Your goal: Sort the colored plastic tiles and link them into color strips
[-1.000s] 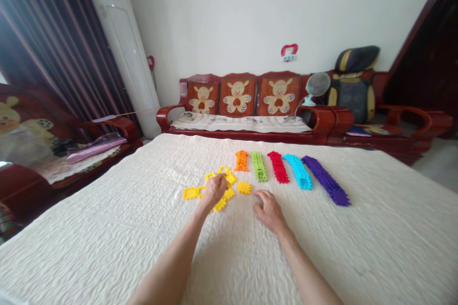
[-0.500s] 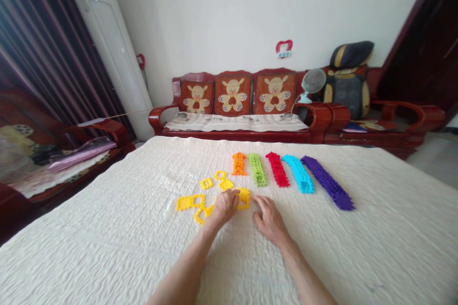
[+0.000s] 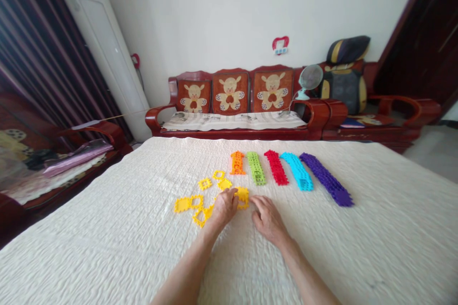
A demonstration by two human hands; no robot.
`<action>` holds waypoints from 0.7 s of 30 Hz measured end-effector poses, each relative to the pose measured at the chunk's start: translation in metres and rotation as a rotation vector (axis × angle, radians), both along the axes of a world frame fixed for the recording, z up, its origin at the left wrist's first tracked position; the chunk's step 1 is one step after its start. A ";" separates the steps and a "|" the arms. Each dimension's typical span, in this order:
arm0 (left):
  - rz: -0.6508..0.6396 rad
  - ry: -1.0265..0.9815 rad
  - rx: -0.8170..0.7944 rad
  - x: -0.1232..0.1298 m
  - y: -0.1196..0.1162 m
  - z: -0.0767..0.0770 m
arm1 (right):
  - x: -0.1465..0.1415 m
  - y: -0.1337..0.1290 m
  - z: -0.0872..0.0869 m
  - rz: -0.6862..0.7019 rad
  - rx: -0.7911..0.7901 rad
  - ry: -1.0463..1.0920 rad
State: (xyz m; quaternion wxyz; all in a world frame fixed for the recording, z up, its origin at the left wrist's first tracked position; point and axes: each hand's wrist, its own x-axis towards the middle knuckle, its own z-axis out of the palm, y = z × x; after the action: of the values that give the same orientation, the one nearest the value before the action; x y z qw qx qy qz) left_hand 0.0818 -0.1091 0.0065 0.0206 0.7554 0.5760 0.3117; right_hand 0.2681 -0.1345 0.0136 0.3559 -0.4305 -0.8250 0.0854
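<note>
Several flat yellow pieces with notched edges lie on the white quilted cover, among them a solid one (image 3: 182,205) at the left and a small frame (image 3: 205,184). My left hand (image 3: 226,206) rests at the left side of a yellow piece (image 3: 243,197), fingers curled against it and partly covering it; whatever is under the fingers is hidden. Just right of that piece, my right hand (image 3: 267,217) lies on the cover with fingers apart, holding nothing. Behind stand out rows of orange (image 3: 237,163), green (image 3: 256,169), red (image 3: 276,167), blue (image 3: 297,171) and purple (image 3: 326,178) pieces.
The white quilted cover (image 3: 107,238) spreads over the wide surface under my hands. Beyond its far edge is a red wooden sofa (image 3: 229,134) with bear cushions. A small fan (image 3: 310,77) and a padded seat (image 3: 344,88) are at the right back.
The view has shifted slightly, so the surroundings sit a little further left. Both hands keep nearly the same pose beside the yellow piece.
</note>
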 end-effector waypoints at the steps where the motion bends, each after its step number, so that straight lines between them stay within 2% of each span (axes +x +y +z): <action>1: 0.003 -0.006 -0.001 0.000 -0.001 0.001 | 0.000 0.000 0.000 0.001 -0.001 -0.001; 11: 0.046 -0.030 -0.068 0.001 -0.007 0.013 | -0.001 -0.001 0.003 -0.013 -0.018 0.022; 16: 0.068 -0.010 -0.061 -0.002 -0.007 0.013 | 0.000 0.000 0.002 -0.013 -0.015 0.028; 21: 0.074 0.014 -0.137 -0.001 -0.008 0.014 | 0.000 0.002 0.000 -0.011 -0.011 0.011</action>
State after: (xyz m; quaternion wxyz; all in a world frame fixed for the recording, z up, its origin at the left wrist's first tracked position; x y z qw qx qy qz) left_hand 0.0806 -0.1172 0.0202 0.0567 0.7327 0.6235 0.2669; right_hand 0.2680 -0.1328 0.0134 0.3588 -0.4364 -0.8202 0.0902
